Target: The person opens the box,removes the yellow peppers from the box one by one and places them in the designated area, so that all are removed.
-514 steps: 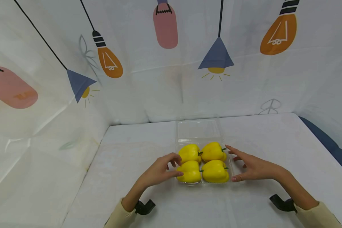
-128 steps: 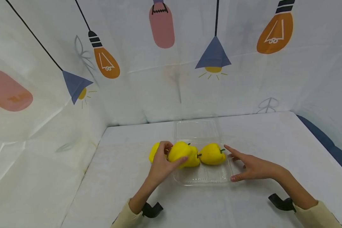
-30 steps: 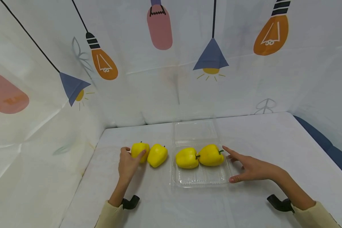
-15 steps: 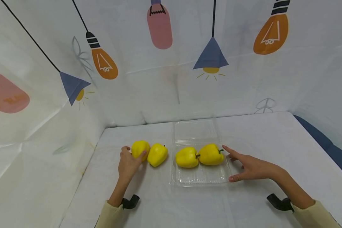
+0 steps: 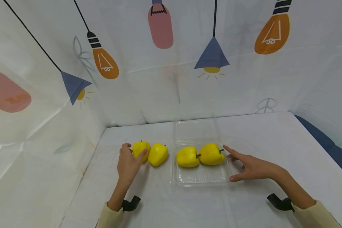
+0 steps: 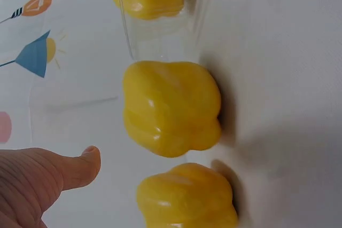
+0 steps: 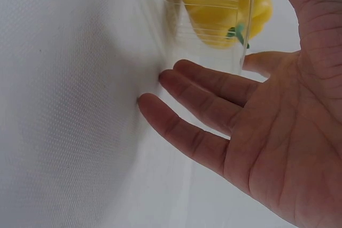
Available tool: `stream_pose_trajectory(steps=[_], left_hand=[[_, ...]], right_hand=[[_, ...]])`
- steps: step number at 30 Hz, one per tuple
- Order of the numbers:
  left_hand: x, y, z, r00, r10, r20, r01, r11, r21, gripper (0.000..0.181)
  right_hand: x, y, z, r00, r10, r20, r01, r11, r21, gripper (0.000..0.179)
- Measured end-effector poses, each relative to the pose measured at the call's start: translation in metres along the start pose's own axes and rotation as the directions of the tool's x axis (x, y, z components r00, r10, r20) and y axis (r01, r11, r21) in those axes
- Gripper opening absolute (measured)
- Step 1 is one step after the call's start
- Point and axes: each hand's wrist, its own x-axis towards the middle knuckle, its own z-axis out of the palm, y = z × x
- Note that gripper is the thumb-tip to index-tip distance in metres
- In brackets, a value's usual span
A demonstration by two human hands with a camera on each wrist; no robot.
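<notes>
Two yellow bell peppers stand on the table left of a clear plastic clamshell box (image 5: 202, 180). My left hand (image 5: 129, 163) is around the outer bell pepper (image 5: 141, 148), its fingers loose; in the left wrist view the thumb (image 6: 80, 170) stands away from the peppers. The other loose bell pepper (image 5: 158, 154) is just to the right. Inside the box, two more bell peppers, one at left (image 5: 187, 157) and one at right (image 5: 211, 154), lie side by side in the back half. My right hand (image 5: 252, 167) is spread beside the box's right wall, holding nothing.
The box's raised clear lid (image 5: 196, 131) extends toward the back of the white-covered table (image 5: 262, 136). A printed white curtain (image 5: 159, 88) hangs behind and at the left. A dark blue object (image 5: 322, 136) shows past the right table edge.
Four peppers were in the box at first; my left hand has moved the front two onto the table at left. Over the last half second its fingers have loosened. My right hand has stayed put.
</notes>
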Motion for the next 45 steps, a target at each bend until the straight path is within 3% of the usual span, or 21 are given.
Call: stream_pose_trajectory(steps=[10,25,34,38,45], left_hand=[[-0.012,0.015,-0.001,0.997,0.075,0.000,-0.075,0.995,-0.066,0.072],[-0.026,0.041,0.005,0.975,0.221,0.019,-0.217,0.969,-0.116,0.066],[-0.034,0.053,0.014,0.966,0.255,0.050,-0.248,0.962,-0.112,0.066],[-0.036,0.058,0.016,0.955,0.283,0.091,-0.271,0.954,-0.128,0.066],[-0.039,0.064,0.020,0.921,0.369,0.128,-0.354,0.927,-0.126,0.065]], right_hand=[[0.000,-0.002,0.000,1.000,0.011,0.003,-0.011,1.000,0.003,0.108],[0.001,0.002,0.000,1.000,-0.003,-0.006,0.003,1.000,-0.023,0.109],[0.000,0.001,0.001,1.000,-0.012,-0.011,0.011,1.000,-0.024,0.109],[-0.001,0.001,0.001,1.000,-0.015,-0.011,0.015,0.999,-0.031,0.109],[-0.001,0.000,0.001,1.000,-0.009,-0.004,0.009,1.000,-0.028,0.109]])
